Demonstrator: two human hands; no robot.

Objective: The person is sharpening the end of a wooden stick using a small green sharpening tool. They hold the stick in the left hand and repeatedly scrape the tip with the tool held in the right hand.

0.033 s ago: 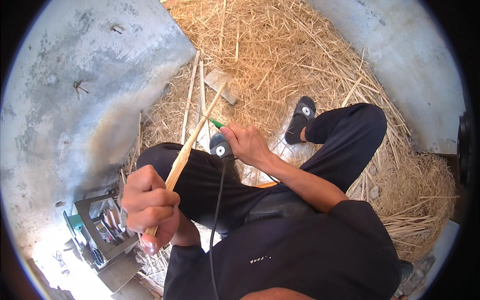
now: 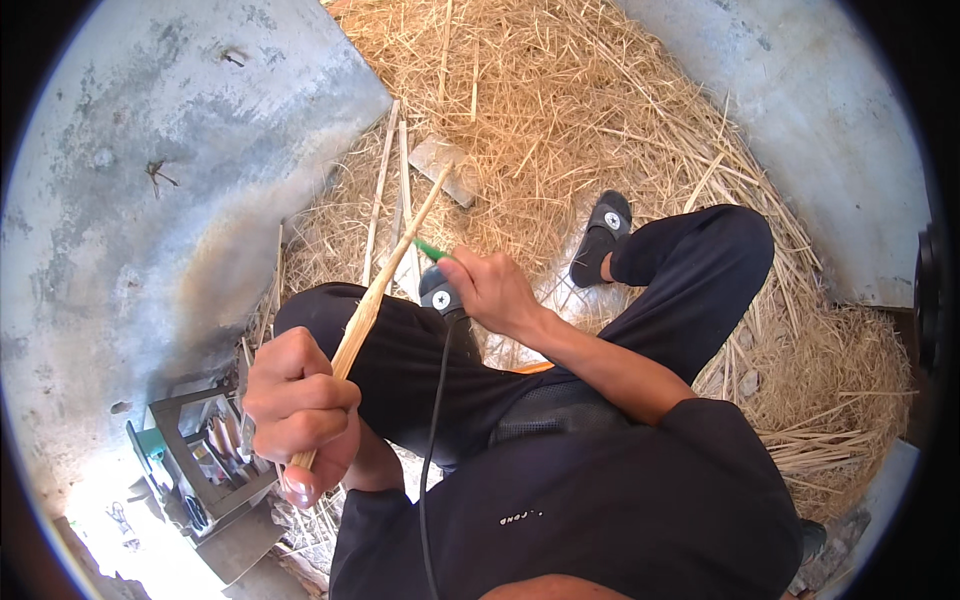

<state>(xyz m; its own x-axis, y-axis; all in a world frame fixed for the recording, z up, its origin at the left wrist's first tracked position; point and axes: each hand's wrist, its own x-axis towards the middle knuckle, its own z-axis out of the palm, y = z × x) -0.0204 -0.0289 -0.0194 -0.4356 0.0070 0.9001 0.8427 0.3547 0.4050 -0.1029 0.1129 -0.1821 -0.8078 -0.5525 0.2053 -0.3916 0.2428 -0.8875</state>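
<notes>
My left hand point(image 2: 303, 408) is closed around the thick lower part of a pale, tapered wooden stick point(image 2: 365, 312). The stick slants up and away to the right, and its surface looks split or shaved near the middle. My right hand point(image 2: 492, 290) is closed on a slim green tool point(image 2: 428, 250), whose tip shows past the thumb. That tip lies against or very near the stick's upper part; contact cannot be made out. The rest of the tool is hidden in my fingers, so its kind is unclear.
Straw-like shavings point(image 2: 560, 110) cover the floor, with long pale strips point(image 2: 383, 190) and a flat block point(image 2: 443, 170) ahead. A worn wall point(image 2: 180, 200) rises at left. An open box of tools point(image 2: 215, 450) stands lower left. A black cable point(image 2: 437, 420) hangs before me.
My right hand and the green tool have shifted very slightly toward me and left. The left hand and the stick look the same.
</notes>
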